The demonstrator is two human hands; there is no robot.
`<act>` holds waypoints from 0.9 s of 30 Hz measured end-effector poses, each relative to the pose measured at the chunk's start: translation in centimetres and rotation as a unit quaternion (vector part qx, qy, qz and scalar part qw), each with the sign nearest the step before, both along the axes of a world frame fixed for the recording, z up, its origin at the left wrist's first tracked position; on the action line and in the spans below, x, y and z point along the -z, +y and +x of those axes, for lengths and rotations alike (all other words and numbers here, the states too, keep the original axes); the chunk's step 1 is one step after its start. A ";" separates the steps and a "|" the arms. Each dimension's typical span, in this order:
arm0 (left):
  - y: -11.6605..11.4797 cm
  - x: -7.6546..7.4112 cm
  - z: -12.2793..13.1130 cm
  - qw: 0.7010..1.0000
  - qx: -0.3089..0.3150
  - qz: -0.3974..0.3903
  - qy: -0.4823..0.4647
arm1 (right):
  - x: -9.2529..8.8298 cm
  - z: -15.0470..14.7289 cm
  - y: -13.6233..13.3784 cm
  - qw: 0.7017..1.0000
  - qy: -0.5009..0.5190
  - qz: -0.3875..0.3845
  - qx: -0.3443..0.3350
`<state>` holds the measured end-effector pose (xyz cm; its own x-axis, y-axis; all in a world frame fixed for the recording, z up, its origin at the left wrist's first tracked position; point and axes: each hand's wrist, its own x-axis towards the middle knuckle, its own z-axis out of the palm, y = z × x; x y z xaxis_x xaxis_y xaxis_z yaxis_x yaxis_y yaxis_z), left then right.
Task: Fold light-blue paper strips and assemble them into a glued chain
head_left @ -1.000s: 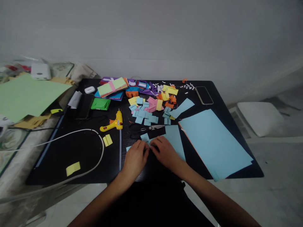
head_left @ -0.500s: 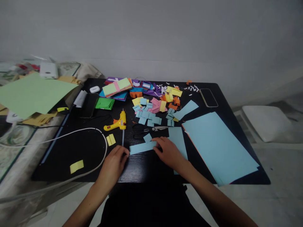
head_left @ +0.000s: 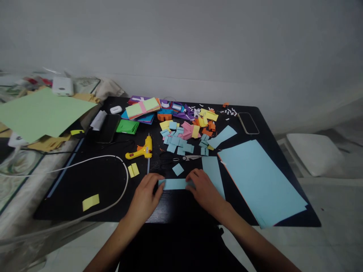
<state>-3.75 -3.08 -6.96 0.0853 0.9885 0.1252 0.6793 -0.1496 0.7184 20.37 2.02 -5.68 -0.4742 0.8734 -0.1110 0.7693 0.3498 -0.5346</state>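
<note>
A light blue paper strip lies level between my hands near the table's front edge. My left hand pinches its left end between thumb and fingers. At the right end, the fingers and thumb of my right hand close on the strip, hiding its tip. Just beyond the strip rests a small blue paper square. Scissors lie behind that square, their blades pointing right. A wider blue paper piece is partly under my right hand.
A yellow glue gun lies left of the scissors. Folded blue paper pieces are heaped behind. Large blue sheets cover the right side, with a phone beyond them. A white cable loops across the left.
My left hand has moved from beside the strip's left end onto it. The strip has turned level and shifted slightly right, apart from the small square.
</note>
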 end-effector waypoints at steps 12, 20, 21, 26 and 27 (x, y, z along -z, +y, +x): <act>1.1 0.3 0.2 0.995 0.060 -0.017 0.076 | -0.3 -0.3 -0.4 0.999 -0.002 -0.032 0.005; 1.3 -0.6 0.2 0.996 0.078 -0.040 -0.027 | -0.8 -0.1 -0.5 0.999 0.029 0.007 -0.017; 1.3 -0.8 0.2 0.995 0.074 -0.048 -0.056 | -0.9 -0.1 -0.6 0.999 0.047 -0.002 -0.018; 1.2 -1.5 0.3 0.984 -0.008 -0.063 -0.165 | -1.8 -0.4 -0.5 0.980 0.175 -0.089 -0.023; 1.3 -1.6 0.4 0.981 -0.037 -0.053 -0.182 | -2.0 -0.5 -0.5 0.975 0.197 -0.105 -0.015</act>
